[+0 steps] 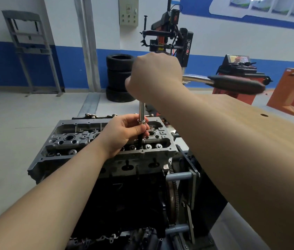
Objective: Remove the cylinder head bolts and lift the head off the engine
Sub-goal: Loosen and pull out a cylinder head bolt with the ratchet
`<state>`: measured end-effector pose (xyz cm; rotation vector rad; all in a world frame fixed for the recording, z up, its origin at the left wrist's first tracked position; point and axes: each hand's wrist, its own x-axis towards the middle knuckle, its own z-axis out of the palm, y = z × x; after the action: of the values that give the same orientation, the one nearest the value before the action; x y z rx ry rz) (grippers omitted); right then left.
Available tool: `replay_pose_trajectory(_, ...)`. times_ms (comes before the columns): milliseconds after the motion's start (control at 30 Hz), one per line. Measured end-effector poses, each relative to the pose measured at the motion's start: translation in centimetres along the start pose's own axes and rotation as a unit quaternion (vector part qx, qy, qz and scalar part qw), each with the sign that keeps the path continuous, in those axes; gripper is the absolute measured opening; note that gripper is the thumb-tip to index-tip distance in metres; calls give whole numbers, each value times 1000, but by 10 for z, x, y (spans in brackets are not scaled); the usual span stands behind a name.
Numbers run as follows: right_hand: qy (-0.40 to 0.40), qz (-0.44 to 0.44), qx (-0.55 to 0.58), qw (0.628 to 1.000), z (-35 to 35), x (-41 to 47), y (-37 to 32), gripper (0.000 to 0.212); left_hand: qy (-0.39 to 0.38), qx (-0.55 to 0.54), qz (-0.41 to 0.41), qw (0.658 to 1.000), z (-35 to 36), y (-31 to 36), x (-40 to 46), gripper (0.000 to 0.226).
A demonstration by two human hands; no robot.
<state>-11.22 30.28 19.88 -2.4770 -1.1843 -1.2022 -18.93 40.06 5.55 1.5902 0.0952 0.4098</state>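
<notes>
A grey cylinder head [81, 139] sits on top of a dark engine block [130, 192] mounted on a stand. A long chrome extension bar [141, 110] stands upright over the head's near right side, its dark lower end reaching down into the head. My left hand [124, 132] pinches the bar's lower part just above the head. My right hand [153, 76] grips the ratchet's head at the top of the bar. The ratchet's chrome shaft and black handle [236, 84] stick out to the right, blurred. The bolt itself is hidden.
The engine stand's grey frame [184, 175] and a toothed flywheel [174, 201] are right of the block. Stacked tyres [119, 78] and a tyre changer [168, 37] stand behind. Red and orange machines [240, 73] line the right wall. A grey rack [30, 49] leans at back left.
</notes>
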Motion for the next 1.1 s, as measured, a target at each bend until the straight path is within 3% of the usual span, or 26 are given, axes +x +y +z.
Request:
replay_pose_trajectory(67,15,-41,50,998,-1,-3,-1,34,-8,-7,-2,1000,-2,0,-1,21)
replay_pose_trajectory(200,-35,-37,297,953,-4,-9,24,22,-21,12,-6,1000,-1,2,-3,23)
replay_pose_trajectory(267,-42,-14,256,966,-3,-6,26,22,-14,25,-1,1000,0,1,-1,23)
replay_pose_trajectory(367,-61,14,67,996,-2,4,15,27,6,14,1,1000,0,-2,2,24)
replay_pose_trajectory(467,-28,-6,-11,1000,-2,4,-2,31,9,-5,5,1000,-3,-4,1,23)
replay_pose_trajectory(567,11,-54,40,998,0,0,-3,35,0,-4,5,1000,-3,-2,-2,22)
replay_pose_trajectory(700,-48,-30,283,957,-2,-4,23,23,-18,12,2,1000,5,4,-3,29)
replay_pose_trajectory(767,-53,-20,245,968,-3,-5,22,21,-18,20,4,1000,5,3,-4,27)
replay_pose_trajectory(867,-57,-3,58,997,-5,2,12,25,-13,17,10,1000,3,1,-3,27)
replay_pose_trajectory(933,-62,-8,-1,998,-6,3,6,27,-13,14,15,1000,2,1,-3,26)
replay_pose_trajectory(1000,-42,-39,-7,998,-5,3,-2,22,-12,8,20,1000,1,0,-4,24)
replay_pose_trajectory(1100,-18,-80,54,995,-3,4,4,31,-10,-5,23,1000,2,2,-5,27)
